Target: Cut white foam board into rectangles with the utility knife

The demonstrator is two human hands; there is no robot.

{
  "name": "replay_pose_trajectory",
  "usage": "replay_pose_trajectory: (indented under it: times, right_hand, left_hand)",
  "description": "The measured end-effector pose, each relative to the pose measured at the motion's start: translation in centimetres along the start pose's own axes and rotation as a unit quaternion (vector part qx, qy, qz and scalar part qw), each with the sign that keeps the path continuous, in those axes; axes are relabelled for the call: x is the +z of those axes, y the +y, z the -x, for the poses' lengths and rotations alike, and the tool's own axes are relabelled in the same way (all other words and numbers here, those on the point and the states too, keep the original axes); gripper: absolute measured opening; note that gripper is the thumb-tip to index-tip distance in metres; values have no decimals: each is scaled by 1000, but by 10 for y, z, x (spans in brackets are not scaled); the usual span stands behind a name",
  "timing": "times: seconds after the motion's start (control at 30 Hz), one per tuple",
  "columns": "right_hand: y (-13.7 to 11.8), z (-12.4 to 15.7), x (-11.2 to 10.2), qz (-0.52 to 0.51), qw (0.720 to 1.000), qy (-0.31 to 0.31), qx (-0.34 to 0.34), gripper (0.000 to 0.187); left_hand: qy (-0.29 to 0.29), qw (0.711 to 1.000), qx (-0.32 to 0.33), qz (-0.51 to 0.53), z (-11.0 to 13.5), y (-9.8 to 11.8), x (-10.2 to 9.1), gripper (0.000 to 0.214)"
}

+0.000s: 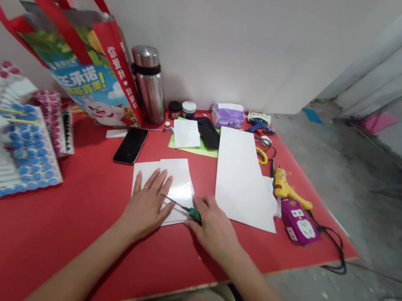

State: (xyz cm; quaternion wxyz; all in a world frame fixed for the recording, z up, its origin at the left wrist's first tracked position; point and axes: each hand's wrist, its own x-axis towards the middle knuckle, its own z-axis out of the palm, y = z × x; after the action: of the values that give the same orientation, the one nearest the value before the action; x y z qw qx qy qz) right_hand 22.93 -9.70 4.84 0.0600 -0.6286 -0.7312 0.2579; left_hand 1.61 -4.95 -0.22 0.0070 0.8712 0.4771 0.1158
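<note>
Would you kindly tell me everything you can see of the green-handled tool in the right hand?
The green-handled tool has a bright green grip, perhaps plastic, partly hidden by the right hand, which holds it. A thin, straight, dark, metallic-looking shaft runs from the grip, pointing left and slightly away from the person, over the white sheets. Its tip ends between the thumb and forefinger of the left hand; whether it touches hand or sheets, I cannot tell.

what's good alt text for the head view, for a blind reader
A left hand rests spread on white cards on a red table, while the right hand holds a green-handled tool over them. A yellow glue gun lies at right; a bag stands at left.
</note>
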Motion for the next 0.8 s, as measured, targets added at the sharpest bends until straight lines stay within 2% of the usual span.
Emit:
replay_pose_trajectory:
  times: [0.2, 0.43, 0.6, 0.8]
  right_hand:
    - [2, -2, 0, -26, 1000, 11, -3, 51]
    - [1, -7, -9, -20, 999, -28, -1, 70]
    - [2, -10, -15, -25, 998, -58, 4, 74]
    - [4, -12, -19, -33, 996, -80, 2, 77]
  left_hand:
    - [0, 1000, 16, 8, -1, -9, -3, 61]
    - [11, 999, 43, 30, -2, -12, -4, 68]
    - [-3, 998, 43, 53, -1, -14, -7, 79]
    - [3, 999, 38, 39, -2, -14, -4, 75]
